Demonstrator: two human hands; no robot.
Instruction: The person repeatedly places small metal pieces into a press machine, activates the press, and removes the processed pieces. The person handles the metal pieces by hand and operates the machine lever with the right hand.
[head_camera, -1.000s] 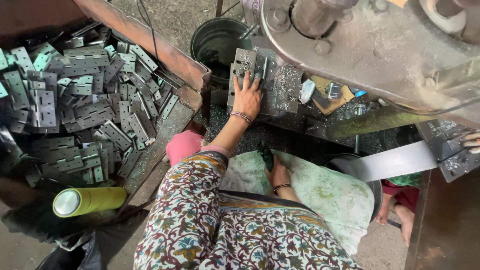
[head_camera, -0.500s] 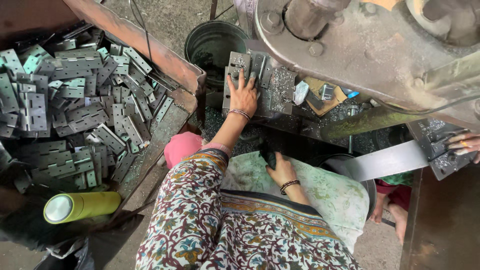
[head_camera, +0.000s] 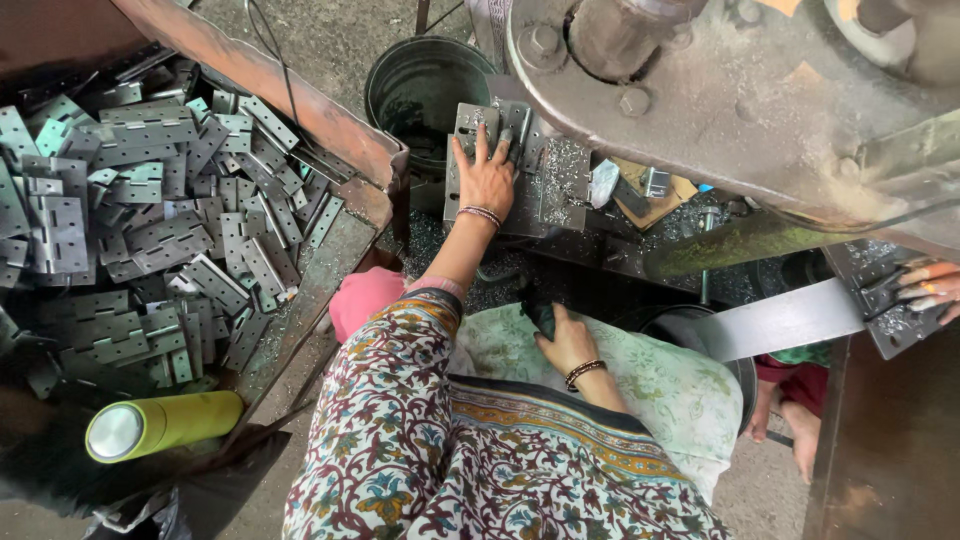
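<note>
My left hand (head_camera: 486, 180) reaches forward and lies with fingers spread on a grey metal hinge plate (head_camera: 468, 125) on the bed of a press machine (head_camera: 700, 90), holding it down. My right hand (head_camera: 566, 342) is close to my lap, closed around a dark handle (head_camera: 541, 314). Both wrists wear bracelets. My patterned sleeve (head_camera: 400, 400) covers the left arm. Metal filings (head_camera: 565, 175) are scattered on the bed beside the plate.
A rusty bin (head_camera: 300, 95) at the left holds several grey hinge plates (head_camera: 150, 230). A dark bucket (head_camera: 420, 85) stands behind the press bed. A yellow-green cylinder (head_camera: 160, 425) lies at lower left. Another person's hand (head_camera: 925, 285) rests on a metal piece at the right.
My left hand has stayed on the hinge plate. My right hand has shifted slightly on the dark handle. The view has moved a little.
</note>
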